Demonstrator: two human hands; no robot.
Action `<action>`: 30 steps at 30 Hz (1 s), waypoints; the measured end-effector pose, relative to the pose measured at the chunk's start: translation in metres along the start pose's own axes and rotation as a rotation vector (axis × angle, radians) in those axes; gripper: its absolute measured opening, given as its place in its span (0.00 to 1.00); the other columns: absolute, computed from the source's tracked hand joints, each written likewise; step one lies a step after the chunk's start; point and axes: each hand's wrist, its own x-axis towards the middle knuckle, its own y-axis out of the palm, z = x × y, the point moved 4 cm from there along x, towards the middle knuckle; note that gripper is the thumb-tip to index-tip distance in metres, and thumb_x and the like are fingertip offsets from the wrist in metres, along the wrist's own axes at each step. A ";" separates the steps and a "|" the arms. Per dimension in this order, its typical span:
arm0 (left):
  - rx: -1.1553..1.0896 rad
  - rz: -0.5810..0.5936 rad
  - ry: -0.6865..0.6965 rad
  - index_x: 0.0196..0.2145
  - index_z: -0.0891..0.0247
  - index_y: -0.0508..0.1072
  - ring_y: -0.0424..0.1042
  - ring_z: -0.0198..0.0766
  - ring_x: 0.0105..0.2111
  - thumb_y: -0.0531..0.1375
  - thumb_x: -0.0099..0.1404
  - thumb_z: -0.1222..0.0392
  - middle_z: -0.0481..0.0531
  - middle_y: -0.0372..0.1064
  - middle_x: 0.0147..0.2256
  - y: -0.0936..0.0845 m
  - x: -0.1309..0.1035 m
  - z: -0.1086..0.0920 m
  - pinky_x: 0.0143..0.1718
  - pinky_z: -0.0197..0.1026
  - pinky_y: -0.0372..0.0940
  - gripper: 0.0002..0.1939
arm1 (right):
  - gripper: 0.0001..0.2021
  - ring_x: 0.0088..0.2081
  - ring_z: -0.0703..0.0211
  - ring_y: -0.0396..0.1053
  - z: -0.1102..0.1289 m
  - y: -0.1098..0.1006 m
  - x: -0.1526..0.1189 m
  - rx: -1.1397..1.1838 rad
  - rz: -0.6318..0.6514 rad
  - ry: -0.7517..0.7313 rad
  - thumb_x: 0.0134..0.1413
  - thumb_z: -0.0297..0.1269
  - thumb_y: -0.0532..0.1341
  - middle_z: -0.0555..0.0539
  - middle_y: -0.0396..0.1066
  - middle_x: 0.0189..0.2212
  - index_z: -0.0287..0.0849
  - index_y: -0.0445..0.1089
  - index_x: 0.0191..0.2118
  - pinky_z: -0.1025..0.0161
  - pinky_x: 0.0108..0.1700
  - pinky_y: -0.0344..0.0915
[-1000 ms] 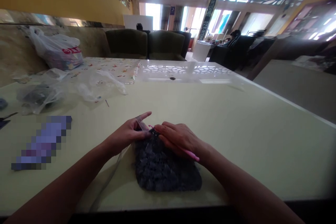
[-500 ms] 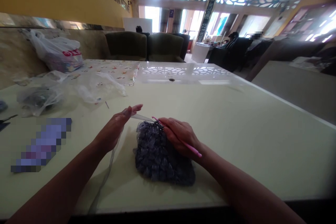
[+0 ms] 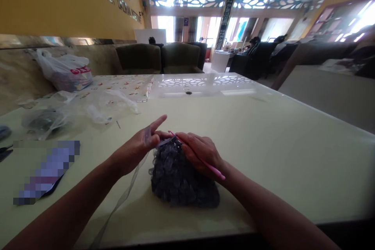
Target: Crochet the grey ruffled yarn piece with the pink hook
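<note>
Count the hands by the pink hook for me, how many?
2. The left hand, with the pale ribbon across it, is at the top left of the dark fluffy piece; the right hand holds the pink hook over its right side.

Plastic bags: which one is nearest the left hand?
The limp clear bag, the rightmost; the clear bag with dark contents lies farther left, the red-lettered white bag farther back.

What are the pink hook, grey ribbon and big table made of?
The pink hook looks like smooth plastic, being evenly coloured, though painted metal is possible. The grey ribbon seems thin fabric, as it's see-through. The table looks glossy, maybe glass or lacquer: its far end shows reflections.
</note>
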 end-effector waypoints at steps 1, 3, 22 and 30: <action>-0.014 -0.002 -0.024 0.68 0.53 0.53 0.67 0.52 0.55 0.68 0.55 0.41 0.56 0.73 0.50 0.003 0.001 0.003 0.57 0.51 0.57 0.48 | 0.14 0.36 0.61 0.75 -0.001 0.001 0.000 -0.004 0.007 -0.005 0.68 0.32 0.51 0.46 0.76 0.40 0.42 0.64 0.55 0.66 0.38 0.69; -0.028 -0.011 -0.085 0.69 0.48 0.48 0.71 0.45 0.44 0.72 0.52 0.52 0.51 0.73 0.44 0.008 0.001 0.008 0.48 0.45 0.62 0.54 | 0.13 0.33 0.62 0.74 -0.002 0.002 0.000 -0.021 0.022 -0.020 0.68 0.33 0.50 0.47 0.75 0.37 0.41 0.63 0.55 0.66 0.36 0.68; 0.261 0.210 -0.308 0.71 0.54 0.37 0.61 0.32 0.27 0.61 0.54 0.68 0.39 0.62 0.27 0.015 -0.005 0.028 0.29 0.37 0.55 0.53 | 0.11 0.29 0.67 0.64 0.016 -0.006 0.006 0.225 0.534 -0.069 0.68 0.32 0.51 0.49 0.68 0.30 0.38 0.71 0.41 0.68 0.32 0.58; 0.579 0.038 -0.125 0.25 0.63 0.73 0.72 0.43 0.44 0.60 0.54 0.65 0.53 0.53 0.67 0.011 -0.004 0.020 0.36 0.39 0.62 0.02 | 0.09 0.24 0.66 0.54 0.012 0.010 -0.006 -0.151 0.551 -0.094 0.61 0.26 0.51 0.52 0.66 0.28 0.40 0.68 0.38 0.64 0.25 0.45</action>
